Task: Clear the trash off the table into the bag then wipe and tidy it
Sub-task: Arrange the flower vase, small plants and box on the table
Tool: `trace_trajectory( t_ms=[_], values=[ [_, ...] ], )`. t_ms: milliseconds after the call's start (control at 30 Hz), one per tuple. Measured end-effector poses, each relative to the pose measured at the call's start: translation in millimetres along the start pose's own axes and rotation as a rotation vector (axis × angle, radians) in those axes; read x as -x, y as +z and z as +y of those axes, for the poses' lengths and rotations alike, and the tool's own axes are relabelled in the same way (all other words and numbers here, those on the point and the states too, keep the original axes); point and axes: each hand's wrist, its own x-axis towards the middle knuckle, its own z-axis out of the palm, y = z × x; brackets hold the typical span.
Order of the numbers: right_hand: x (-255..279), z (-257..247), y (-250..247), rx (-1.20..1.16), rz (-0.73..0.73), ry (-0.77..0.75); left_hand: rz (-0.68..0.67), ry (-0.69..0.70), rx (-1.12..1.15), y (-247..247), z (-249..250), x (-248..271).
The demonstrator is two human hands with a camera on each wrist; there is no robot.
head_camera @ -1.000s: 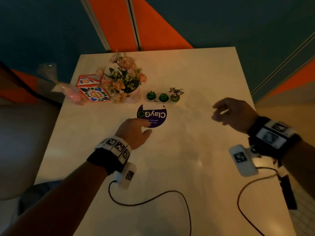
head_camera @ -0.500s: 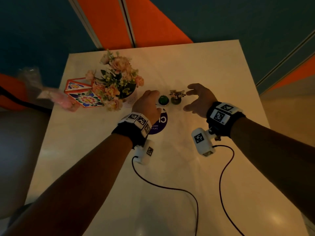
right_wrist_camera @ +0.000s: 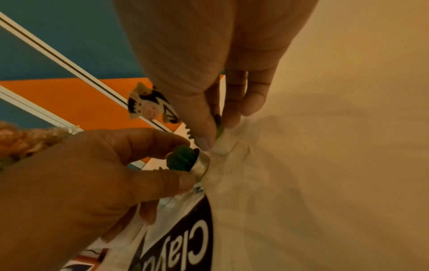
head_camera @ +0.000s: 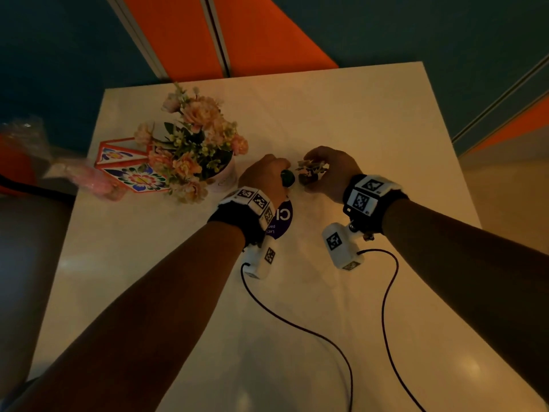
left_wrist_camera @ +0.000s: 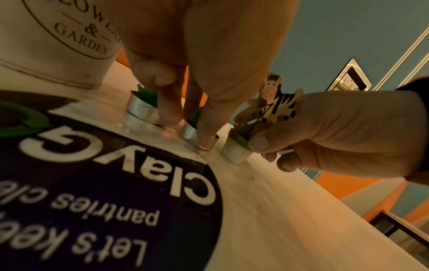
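Note:
Three tiny plant pots stand in a row beside the round purple ClayGo disc (head_camera: 282,217) on the white table (head_camera: 341,114). My left hand (head_camera: 280,173) pinches the middle one, a green cactus in a metal cup (head_camera: 287,177) (left_wrist_camera: 189,133) (right_wrist_camera: 183,159), between thumb and fingers. The left cactus cup (left_wrist_camera: 139,108) stands free just beside those fingers. My right hand (head_camera: 312,171) (right_wrist_camera: 217,135) pinches the small white pot (left_wrist_camera: 235,152) (right_wrist_camera: 224,144) that carries a zebra figure (left_wrist_camera: 276,99) (right_wrist_camera: 148,108). Both pots still touch the table.
A white flower pot (head_camera: 223,176) with pink blooms (head_camera: 196,135) stands just left of my left hand. Further left lie a patterned box (head_camera: 130,171) and a pink plastic bag (head_camera: 92,181) at the table's edge. Two black cables (head_camera: 297,325) trail across the near half of the table.
My left hand left the purple disc and went forward to the middle cactus. My right hand swung in from the right. Each now pinches its small pot.

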Motion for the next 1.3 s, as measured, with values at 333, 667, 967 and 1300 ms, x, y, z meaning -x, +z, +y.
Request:
trace_trajectory(
  t_ms=[333, 667, 967, 1300],
  values=[
    [20, 15, -9, 0.062, 0.038, 0.002, 0.027, 0.017, 0.013, 5, 14, 17],
    [74, 78, -45, -0.014, 0.091, 0.082, -0.053, 0.120, 0.087, 37, 66, 58],
    [94, 100, -48, -0.022, 0.065, 0.091, -0.057, 0.136, 0.069, 60, 91, 60],
    [89, 95, -36, -0.002, 0.049, 0.028, -0.020, 0.106, 0.056, 65, 84, 58]
  ],
)
